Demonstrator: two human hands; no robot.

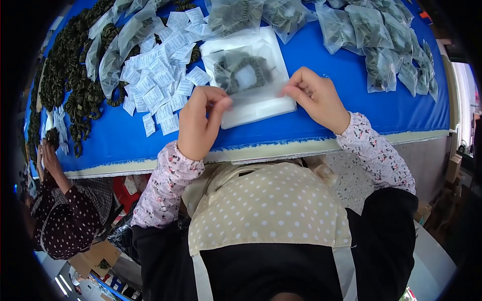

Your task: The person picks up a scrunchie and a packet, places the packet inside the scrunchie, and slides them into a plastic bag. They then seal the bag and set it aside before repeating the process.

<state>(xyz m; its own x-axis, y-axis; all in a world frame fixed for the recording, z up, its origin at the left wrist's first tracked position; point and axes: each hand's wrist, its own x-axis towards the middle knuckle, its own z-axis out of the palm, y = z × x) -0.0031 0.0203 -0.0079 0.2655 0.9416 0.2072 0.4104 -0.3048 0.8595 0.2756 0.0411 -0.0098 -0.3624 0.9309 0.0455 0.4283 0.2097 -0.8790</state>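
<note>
A frosted plastic bag point(271, 83) lies in front of me, with a dark green scrunchie point(232, 83) and a small white packet point(246, 77) inside. It rests on a stack of white plastic bags point(261, 118). My left hand point(201, 118) pinches the near left corner of the bag between thumb and fingers. At the near right corner, my right hand point(321, 98) does the same, so the near edge stretches between both hands.
Loose white packets point(160, 75) are heaped left of the stack. Dark green scrunchies point(75, 75) pile farther left, and filled bags point(371, 30) lie at the far right. A co-worker point(70, 215) sits at the left, hands point(49, 158) at the blue table point(321, 123).
</note>
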